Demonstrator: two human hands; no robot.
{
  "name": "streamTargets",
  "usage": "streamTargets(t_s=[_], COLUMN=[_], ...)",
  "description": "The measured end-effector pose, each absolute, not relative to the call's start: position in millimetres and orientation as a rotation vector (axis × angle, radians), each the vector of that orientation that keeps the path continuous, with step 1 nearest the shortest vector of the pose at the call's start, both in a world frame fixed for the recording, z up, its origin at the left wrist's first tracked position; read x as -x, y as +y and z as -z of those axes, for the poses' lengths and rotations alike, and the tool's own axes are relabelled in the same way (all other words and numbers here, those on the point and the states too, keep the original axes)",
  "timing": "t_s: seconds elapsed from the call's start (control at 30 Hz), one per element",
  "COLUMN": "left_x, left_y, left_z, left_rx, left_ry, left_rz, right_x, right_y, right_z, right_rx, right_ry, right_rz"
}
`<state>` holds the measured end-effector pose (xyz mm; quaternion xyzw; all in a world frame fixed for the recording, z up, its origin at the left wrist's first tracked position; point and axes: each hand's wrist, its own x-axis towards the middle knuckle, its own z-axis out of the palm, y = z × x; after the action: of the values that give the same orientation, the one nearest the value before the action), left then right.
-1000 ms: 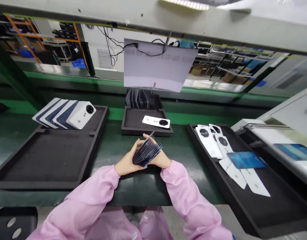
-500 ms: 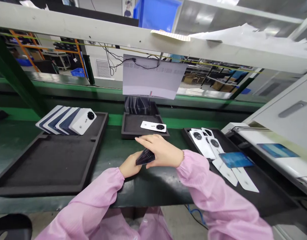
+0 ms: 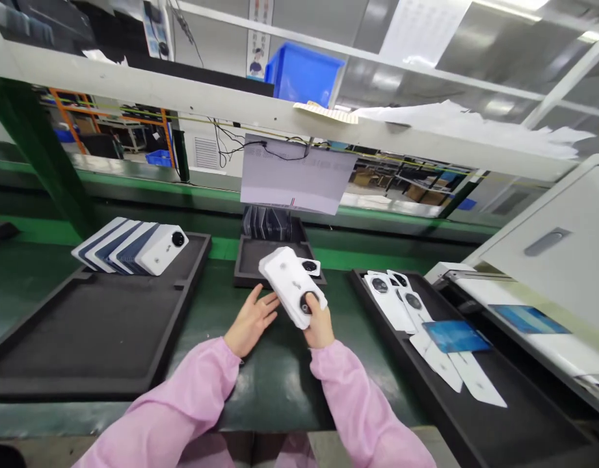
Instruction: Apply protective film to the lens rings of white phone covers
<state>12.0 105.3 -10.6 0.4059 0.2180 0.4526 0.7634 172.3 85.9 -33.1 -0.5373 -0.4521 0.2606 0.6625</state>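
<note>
My right hand (image 3: 320,325) grips a stack of white phone back panels (image 3: 285,276), thumb on the black round camera area at the lower right end. The stack is tilted above the bench, its white face towards me. Beside the stack's lower left edge is my left hand (image 3: 249,323), open with fingers apart; whether the fingertips touch the stack I cannot tell. Behind the stack, another white phone panel (image 3: 310,266) lies in a small dark tray (image 3: 248,250), partly hidden. Dark panels (image 3: 266,224) stand in a row at that tray's back.
A large black tray (image 3: 108,338) at left holds a leaning row of white and blue-grey panels (image 3: 133,247). At right, another black tray (image 3: 518,426) holds loose white panels (image 3: 391,305) and a blue one (image 3: 455,336). A white machine (image 3: 543,312) stands beyond it. The green bench (image 3: 274,390) lies between.
The stack has turned from its dark edges to its white face and risen away from me. My left hand has let go and opened; my right hand now holds it. The view has tilted up.
</note>
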Motion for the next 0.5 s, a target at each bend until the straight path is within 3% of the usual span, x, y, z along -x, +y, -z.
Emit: streamTargets(t_s=[0.2,0.5], left_x=[-16.5,-7.5], left_y=[92.5,91.2], left_z=[13.3,7.4], left_rx=[-0.702,-0.683], left_ry=[0.56,0.606], left_rz=[-1.054,-0.832], right_x=[-99.7,-171.9], right_y=[65.7,71.8], right_z=[34.7,9.5], right_rx=[1.142,0.907], right_ry=[-0.96,-1.132], right_rz=[-0.698,-1.147])
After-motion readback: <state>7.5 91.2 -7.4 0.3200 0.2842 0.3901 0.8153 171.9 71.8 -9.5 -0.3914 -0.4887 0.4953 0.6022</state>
